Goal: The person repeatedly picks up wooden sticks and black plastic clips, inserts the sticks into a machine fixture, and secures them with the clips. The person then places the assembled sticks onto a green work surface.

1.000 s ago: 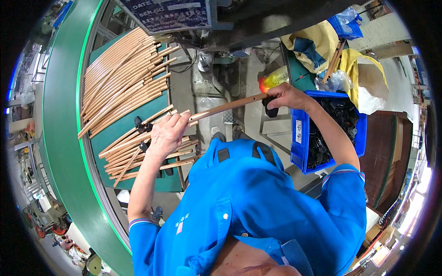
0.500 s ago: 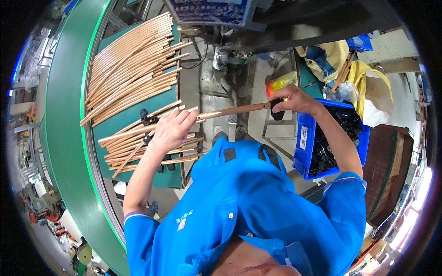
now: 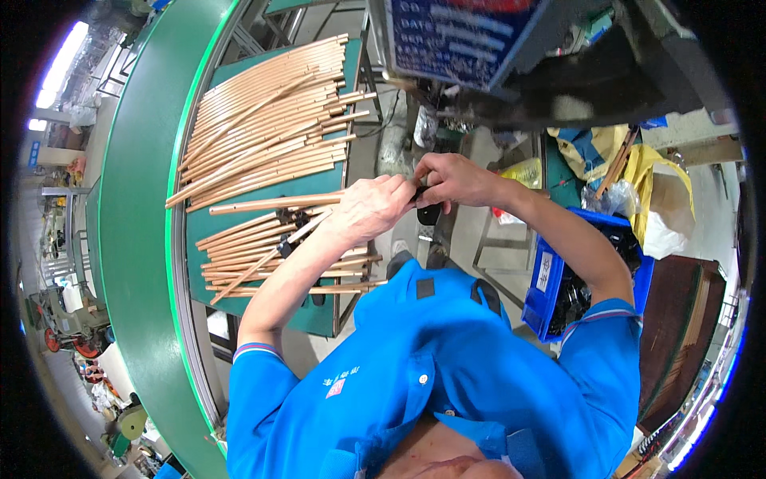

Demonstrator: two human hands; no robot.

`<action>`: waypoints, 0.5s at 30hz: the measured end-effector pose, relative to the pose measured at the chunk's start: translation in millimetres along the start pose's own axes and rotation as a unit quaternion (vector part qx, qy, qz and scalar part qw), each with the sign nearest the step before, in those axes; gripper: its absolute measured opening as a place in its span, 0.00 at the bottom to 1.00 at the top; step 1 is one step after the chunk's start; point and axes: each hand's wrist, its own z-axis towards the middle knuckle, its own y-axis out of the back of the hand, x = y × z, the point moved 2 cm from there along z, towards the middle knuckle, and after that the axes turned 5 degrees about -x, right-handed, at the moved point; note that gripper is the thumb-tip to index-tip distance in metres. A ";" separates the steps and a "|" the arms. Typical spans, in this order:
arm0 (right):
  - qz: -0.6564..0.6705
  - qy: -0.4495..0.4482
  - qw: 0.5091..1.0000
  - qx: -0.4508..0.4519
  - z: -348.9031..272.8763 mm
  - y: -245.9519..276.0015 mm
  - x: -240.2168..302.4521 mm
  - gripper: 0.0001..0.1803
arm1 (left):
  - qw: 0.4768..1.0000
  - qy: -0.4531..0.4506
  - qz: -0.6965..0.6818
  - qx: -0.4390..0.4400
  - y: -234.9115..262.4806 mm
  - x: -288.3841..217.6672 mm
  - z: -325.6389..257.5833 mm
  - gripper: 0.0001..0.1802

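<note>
My left hand [image 3: 371, 207] is closed round a round wooden rod [image 3: 275, 203], whose far end reaches left over the table. Close beside it, my right hand [image 3: 456, 180] pinches a small black plastic fitting [image 3: 429, 215] at the rod's right end. The fingers hide how rod and fitting meet. Below my left forearm lies a loose pile of wooden rods [image 3: 231, 267], some with black fittings [image 3: 294, 217] on them. A larger stack of wooden rods [image 3: 263, 120] lies farther back on the green table [image 3: 313, 321].
A green conveyor belt [image 3: 140, 239] runs along the left. To the right stands a blue bin [image 3: 533, 310] of black plastic parts [image 3: 576, 295]. Yellow bags [image 3: 666, 172] lie behind it. A dark machine with a blue plate [image 3: 451, 44] overhangs the far side.
My right hand has moved left with the black fitting, close to my left hand. My left hand has slid right along the rod to near its end. The view has shifted slightly.
</note>
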 end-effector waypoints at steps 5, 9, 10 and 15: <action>-0.567 0.368 0.691 -0.258 -17.2 49.7 -24.2 0.20 | 0.993 0.009 0.011 -0.116 28.1 36.5 43.1 0.13; -0.483 0.312 0.758 -0.307 -4.8 70.1 -46.4 0.26 | 0.996 0.000 0.030 -0.085 29.6 49.2 72.1 0.15; -0.497 0.299 0.749 -0.320 8.9 75.0 -101.3 0.25 | 0.995 -0.017 0.028 -0.097 22.5 53.7 77.4 0.14; -0.974 0.096 0.167 -0.119 18.9 83.2 -115.9 0.34 | 0.997 0.011 0.028 -0.067 6.9 73.1 71.8 0.12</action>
